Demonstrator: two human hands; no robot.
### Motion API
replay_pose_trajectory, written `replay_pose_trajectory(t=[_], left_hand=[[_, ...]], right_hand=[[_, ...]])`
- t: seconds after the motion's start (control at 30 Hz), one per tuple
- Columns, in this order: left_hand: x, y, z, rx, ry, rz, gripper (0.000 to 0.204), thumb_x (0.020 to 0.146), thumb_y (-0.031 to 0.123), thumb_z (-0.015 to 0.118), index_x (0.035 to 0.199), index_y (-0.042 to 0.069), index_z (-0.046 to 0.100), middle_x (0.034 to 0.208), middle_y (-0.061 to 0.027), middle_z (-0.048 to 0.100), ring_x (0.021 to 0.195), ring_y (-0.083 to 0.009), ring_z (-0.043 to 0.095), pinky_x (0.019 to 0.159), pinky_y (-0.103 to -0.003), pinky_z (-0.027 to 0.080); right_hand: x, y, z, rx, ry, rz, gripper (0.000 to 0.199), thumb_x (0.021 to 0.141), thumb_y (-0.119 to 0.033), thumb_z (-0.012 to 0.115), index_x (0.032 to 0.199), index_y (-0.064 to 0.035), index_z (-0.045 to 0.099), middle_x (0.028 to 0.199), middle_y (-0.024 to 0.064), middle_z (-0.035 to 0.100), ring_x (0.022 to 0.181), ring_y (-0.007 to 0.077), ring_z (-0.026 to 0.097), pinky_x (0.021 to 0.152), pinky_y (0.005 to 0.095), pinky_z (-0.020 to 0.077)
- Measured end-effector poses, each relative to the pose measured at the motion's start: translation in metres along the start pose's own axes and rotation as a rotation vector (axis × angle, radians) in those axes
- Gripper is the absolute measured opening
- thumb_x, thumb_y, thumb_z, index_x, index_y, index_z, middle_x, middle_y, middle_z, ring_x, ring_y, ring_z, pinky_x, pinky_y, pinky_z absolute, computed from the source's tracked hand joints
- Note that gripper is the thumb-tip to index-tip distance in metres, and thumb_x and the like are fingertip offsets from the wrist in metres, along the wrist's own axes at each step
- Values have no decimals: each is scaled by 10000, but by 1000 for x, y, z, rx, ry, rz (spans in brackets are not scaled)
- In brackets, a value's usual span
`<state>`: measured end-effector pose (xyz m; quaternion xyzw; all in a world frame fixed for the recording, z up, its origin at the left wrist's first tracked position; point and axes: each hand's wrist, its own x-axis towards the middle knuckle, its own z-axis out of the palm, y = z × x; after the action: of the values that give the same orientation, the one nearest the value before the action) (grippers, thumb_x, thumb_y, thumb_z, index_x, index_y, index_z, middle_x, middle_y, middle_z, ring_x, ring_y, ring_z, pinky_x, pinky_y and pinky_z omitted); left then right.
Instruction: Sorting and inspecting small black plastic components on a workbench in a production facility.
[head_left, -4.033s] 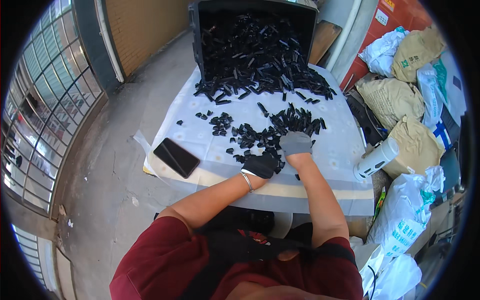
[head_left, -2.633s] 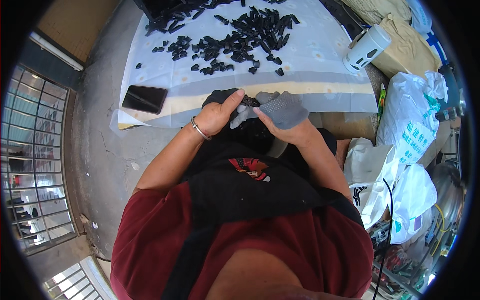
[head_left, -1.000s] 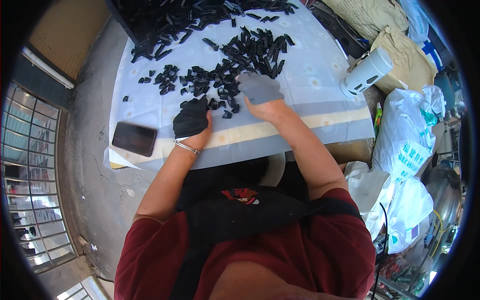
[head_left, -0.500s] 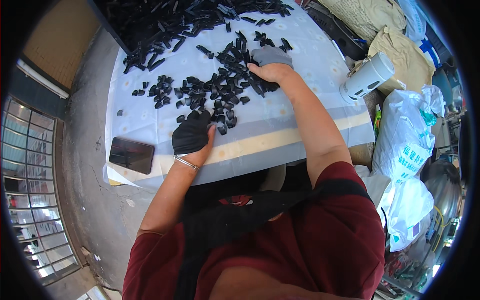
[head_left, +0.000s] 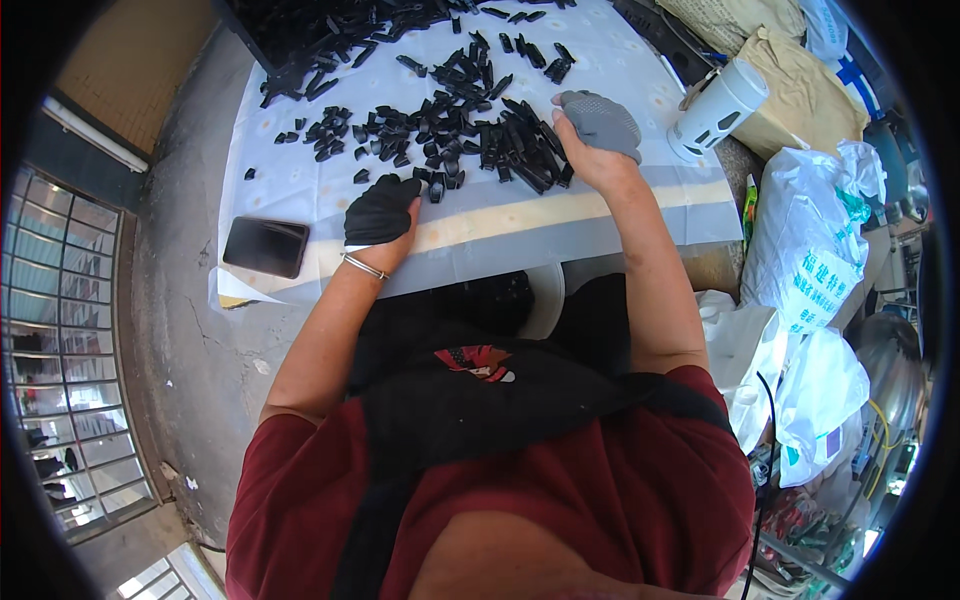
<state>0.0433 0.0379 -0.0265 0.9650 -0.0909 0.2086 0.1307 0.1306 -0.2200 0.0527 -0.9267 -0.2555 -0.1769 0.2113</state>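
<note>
My left hand (head_left: 383, 212), in a black fingerless glove, rests near the table's front edge with its fingers curled in. Its fingertips are beside the nearest small black plastic caps (head_left: 438, 186); whatever they hold is hidden. My right hand (head_left: 600, 130), in a grey dotted glove, lies cupped on the cloth just right of a heap of long black plastic clips (head_left: 525, 145). Its thumb points toward the heap, apart from the fingers, and I see nothing held in it. Several more caps (head_left: 328, 132) are scattered to the left of the heap.
A black phone (head_left: 266, 247) lies at the table's left front corner. At the far left, a large black tray (head_left: 285, 45) spills more clips onto the patterned tablecloth (head_left: 290, 190). A white tumbler (head_left: 718, 110) stands at the right edge, with white plastic sacks (head_left: 805, 240) beyond it.
My right hand has moved right and nearer, away from the heap's top. The long clips now lie gathered closer to the front edge. My left hand stays by the caps; the view has shifted.
</note>
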Motion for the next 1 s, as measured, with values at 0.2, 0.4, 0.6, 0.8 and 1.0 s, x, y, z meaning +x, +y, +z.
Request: replay_pose_trajectory(t=[0.2,0.4,0.6,0.8,1.0], left_hand=[[1,9,-5,25,-74,-31,201,761,205,552,946,134,590,841,-99,557,763,-270,571,647,-363,464],[10,6,-3,-21,-113,-104,219,763,209,541,960,120,579,880,-112,573,790,-276,581,674,-371,470],[9,-3,13,-11,44,-115,234,776,166,491,976,90,583,896,-119,601,812,-276,586,721,-370,473],[15,-12,14,-57,67,-207,256,779,172,482,1013,121,573,977,-145,593,864,-297,583,756,-375,459],[22,-27,3,-303,84,-372,256,794,227,497,996,85,564,885,-149,615,827,-312,588,749,-377,455]], right_hand=[[-45,-23,25,-302,-99,-7,208,789,-254,528,834,-65,603,813,144,591,768,321,564,664,426,444],[-50,-41,45,-277,-213,20,222,775,-245,542,883,-53,571,876,149,567,825,315,559,680,436,449],[-50,-53,48,-198,-230,89,236,782,-246,535,901,-45,573,913,157,573,893,324,546,747,432,444],[-46,-54,43,-134,-283,128,259,778,-283,545,920,-75,602,957,163,573,917,331,537,765,430,441],[-34,-42,48,-75,-79,139,253,755,-276,583,912,-79,606,871,144,598,848,319,560,740,416,445]])
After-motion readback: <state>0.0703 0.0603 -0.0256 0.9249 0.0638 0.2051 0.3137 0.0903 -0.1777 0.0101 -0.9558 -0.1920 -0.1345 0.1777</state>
